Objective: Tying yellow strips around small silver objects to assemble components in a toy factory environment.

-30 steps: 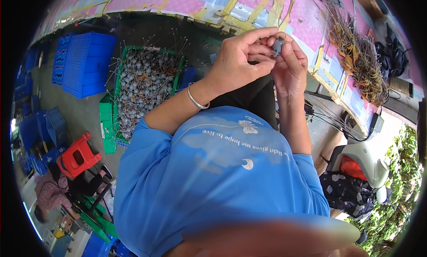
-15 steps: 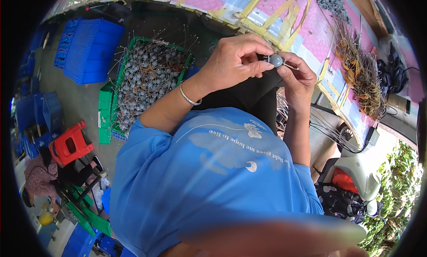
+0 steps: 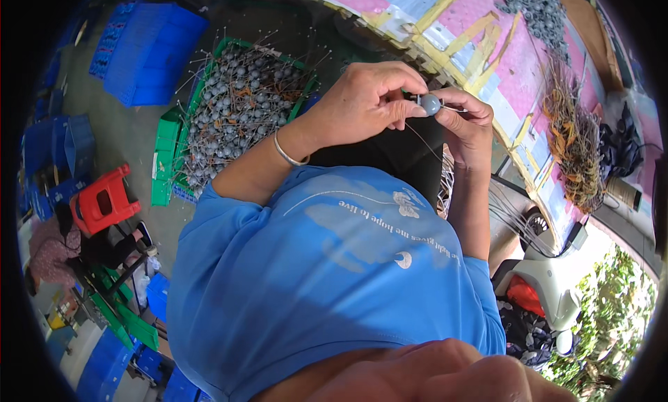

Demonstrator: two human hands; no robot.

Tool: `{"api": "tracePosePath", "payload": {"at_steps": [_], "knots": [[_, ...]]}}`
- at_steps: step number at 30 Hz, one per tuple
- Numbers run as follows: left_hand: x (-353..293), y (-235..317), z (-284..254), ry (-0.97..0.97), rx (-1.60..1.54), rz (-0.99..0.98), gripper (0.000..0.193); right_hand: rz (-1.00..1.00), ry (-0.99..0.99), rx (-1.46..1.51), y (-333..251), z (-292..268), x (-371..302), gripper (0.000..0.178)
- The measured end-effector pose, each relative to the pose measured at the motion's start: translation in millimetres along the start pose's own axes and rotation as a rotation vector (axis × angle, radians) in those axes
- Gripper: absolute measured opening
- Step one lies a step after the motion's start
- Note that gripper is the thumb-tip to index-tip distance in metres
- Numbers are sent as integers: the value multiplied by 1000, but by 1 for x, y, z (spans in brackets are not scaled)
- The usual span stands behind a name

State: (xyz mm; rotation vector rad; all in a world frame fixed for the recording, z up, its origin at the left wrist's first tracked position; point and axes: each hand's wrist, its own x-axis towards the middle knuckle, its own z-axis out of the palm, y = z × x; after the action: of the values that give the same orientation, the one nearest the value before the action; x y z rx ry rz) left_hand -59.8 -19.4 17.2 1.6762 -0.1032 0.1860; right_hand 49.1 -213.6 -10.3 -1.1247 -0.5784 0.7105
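A small, glossy grey ball (image 3: 430, 104) with thin metal pins or wire at its sides sits between my two hands. My left hand (image 3: 362, 103), with a silver bangle (image 3: 287, 150) at its wrist, pinches it from the left between thumb and fingertips. From the other side, my right hand (image 3: 470, 127) grips it with thumb and forefinger, and a pale thin stem shows beside those fingers. A fine dark wire (image 3: 426, 143) hangs below my left fingertips; where its upper end joins is hidden.
A green crate (image 3: 312, 82) heaped with grey balls on wire stems (image 3: 240, 103) stands to the left. The pink, taped table (image 3: 480, 26) bears loose grey parts (image 3: 536, 12) and a wire bundle (image 3: 574, 134). Blue bins (image 3: 153, 54), a red stool (image 3: 104, 200) and a seated person (image 3: 52, 249) are farther left.
The view has shifted slightly, so the table and crate appear farther right. Both hands keep their pinch on the ball, and a fine dark wire now shows below the left fingers.
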Motion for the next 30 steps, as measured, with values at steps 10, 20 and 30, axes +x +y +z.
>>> {"api": "tracePosePath", "payload": {"at_steps": [10,20,30], "knots": [[-40,-26,-26,124,-18,-113,18,103,93,-89,22,24,0,25],[-115,-101,-150,653,879,-308,42,314,-18,-199,35,24,9,27],[58,-35,-65,518,646,429,25,381,-9,-92,42,2,-3,22]]}}
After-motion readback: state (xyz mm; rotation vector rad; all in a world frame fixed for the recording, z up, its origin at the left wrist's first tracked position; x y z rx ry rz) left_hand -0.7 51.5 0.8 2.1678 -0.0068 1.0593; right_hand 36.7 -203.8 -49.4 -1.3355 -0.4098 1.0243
